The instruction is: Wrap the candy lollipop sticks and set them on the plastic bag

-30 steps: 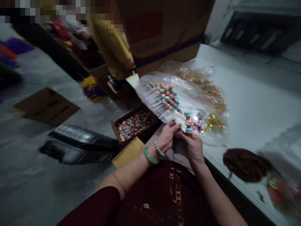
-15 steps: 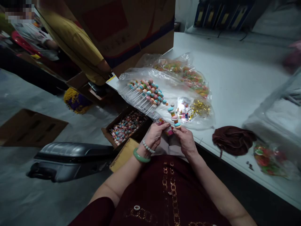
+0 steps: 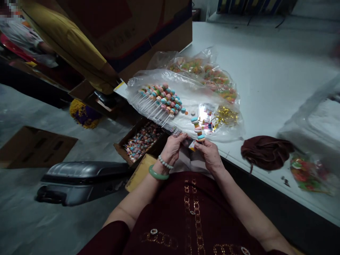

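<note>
My right hand (image 3: 211,152) is closed, pinching a skewer of pastel candies (image 3: 197,129) that points up and away from me. My left hand (image 3: 172,148) is closed on a small printed plastic bag (image 3: 192,144), stretched between both hands. Part of that bag also shows above the left fingers. Just beyond lies a pile of candy skewers (image 3: 166,98) with white sticks, on a clear plastic sheet (image 3: 183,125). To its right are shiny printed bags (image 3: 206,117) and gold twist ties (image 3: 225,116). A few loose candies (image 3: 193,113) sit between them.
Clear bags of gummy candies (image 3: 212,76) lie behind the pile. A carton of wrapped candies (image 3: 145,140) stands below the table edge at left, near a grey suitcase (image 3: 85,180). Brown cloth (image 3: 265,152) lies at right. A co-worker in a yellow sleeve (image 3: 71,46) stands beyond.
The camera view has shifted slightly. The bag between my hands has turned, showing a white and yellow part near my right fingers. The skewer stays in my right hand.
</note>
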`<act>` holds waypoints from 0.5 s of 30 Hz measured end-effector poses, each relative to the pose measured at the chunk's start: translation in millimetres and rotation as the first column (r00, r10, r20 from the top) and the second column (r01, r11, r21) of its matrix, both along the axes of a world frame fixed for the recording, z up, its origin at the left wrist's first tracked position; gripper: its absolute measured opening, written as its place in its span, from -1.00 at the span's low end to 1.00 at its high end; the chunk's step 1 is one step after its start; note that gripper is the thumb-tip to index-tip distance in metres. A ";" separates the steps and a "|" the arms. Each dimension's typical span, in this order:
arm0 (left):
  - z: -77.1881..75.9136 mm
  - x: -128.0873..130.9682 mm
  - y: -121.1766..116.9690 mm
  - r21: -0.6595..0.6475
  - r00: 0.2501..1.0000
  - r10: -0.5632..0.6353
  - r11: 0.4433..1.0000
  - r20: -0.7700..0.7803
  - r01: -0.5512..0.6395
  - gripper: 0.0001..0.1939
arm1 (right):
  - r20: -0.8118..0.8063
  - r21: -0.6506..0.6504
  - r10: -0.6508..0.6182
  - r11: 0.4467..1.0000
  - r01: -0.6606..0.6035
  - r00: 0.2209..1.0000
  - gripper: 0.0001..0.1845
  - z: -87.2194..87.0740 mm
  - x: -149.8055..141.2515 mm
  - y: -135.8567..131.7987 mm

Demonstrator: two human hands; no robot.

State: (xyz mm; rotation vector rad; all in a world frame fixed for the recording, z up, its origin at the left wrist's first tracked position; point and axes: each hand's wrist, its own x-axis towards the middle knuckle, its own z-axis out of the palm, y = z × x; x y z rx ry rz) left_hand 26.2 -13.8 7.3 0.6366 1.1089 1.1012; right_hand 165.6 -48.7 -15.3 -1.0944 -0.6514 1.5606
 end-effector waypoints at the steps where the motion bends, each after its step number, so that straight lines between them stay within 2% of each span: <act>1: -0.4 1.8 0.0 0.008 1.000 0.025 1.000 0.016 -0.025 -0.64 | 0.013 0.022 0.013 1.000 -0.013 1.000 -0.76 0.2 -0.9 0.1; 4: -0.7 9.1 0.1 0.008 0.994 0.062 0.998 0.085 -0.063 -0.62 | 0.024 0.065 0.053 0.996 -0.055 0.998 -0.78 1.2 -5.5 0.5; 9: 2.2 5.2 3.3 -0.030 0.985 0.080 0.997 0.152 -0.077 -0.57 | -0.018 -0.044 -0.008 0.999 0.007 1.000 -0.77 5.9 -12.0 4.0; 12: 2.6 -3.9 3.8 -0.111 0.986 0.013 0.994 0.164 0.005 -0.45 | -0.027 -0.085 -0.069 0.994 0.066 0.997 -0.73 9.0 -12.4 6.4; 15: -0.7 -6.7 1.3 -0.177 0.984 -0.122 0.974 0.128 0.144 -0.49 | -0.015 -0.084 -0.080 0.993 0.079 0.997 -0.72 7.6 -11.4 7.1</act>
